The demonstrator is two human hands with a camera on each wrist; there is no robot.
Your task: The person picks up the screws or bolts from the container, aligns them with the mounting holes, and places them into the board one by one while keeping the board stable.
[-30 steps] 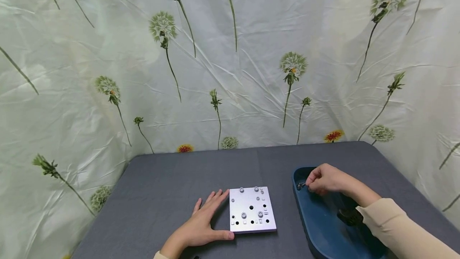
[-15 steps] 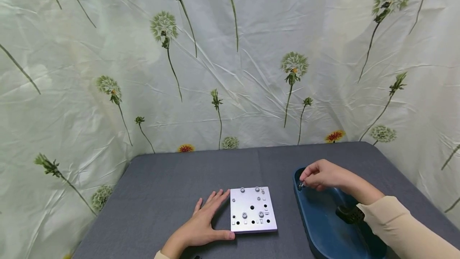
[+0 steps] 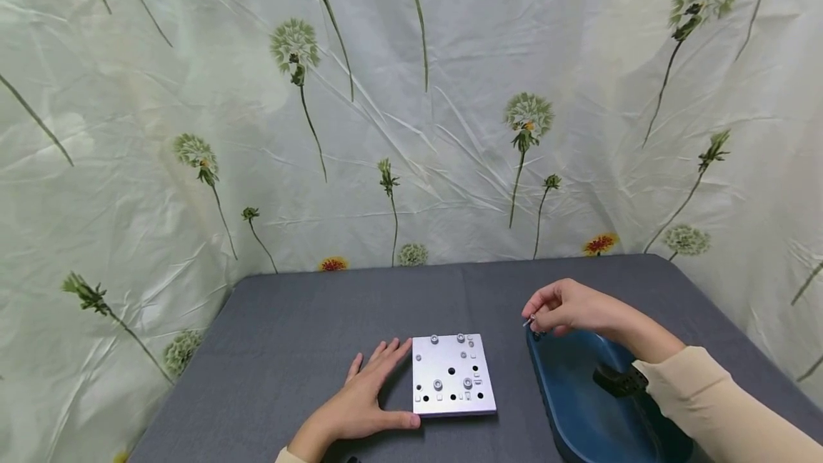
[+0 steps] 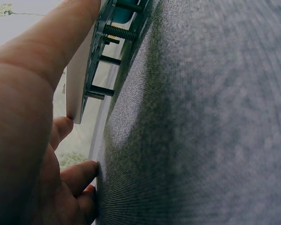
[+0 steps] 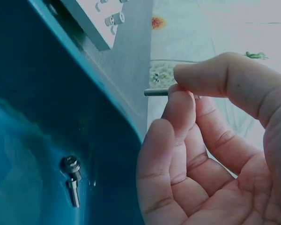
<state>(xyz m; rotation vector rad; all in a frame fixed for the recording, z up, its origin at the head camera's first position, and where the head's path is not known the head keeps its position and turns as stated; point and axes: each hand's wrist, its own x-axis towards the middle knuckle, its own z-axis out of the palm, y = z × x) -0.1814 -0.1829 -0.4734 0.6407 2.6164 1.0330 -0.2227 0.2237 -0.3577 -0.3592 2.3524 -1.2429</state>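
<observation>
Grey cloth covers the table (image 3: 308,334) where we work, and a pale curtain printed with dandelions (image 3: 411,91) hangs behind it.

Nearest to us, our left hand (image 3: 360,399) lies flat on the cloth with the fingers spread and straight, its thumb along the near edge of the metal plate (image 3: 453,376) and its fingertips at the plate's left side. From the left wrist view we see the plate raised off the cloth on short threaded posts (image 4: 103,89), our thumb (image 4: 51,42) lying against its edge.

The plate is square, drilled with dark holes, and carries several small screws already seated in it.

To the right lies the blue tray (image 3: 572,406), with a dark object (image 3: 619,380) resting inside.

Farther back, above the tray's far left corner, our right hand (image 3: 569,308) pinches a small screw (image 5: 157,92) between thumb and fingertips, the remaining fingers curled. The screw is clear of the tray. Another screw (image 5: 72,176) lies on the tray floor below it.
</observation>
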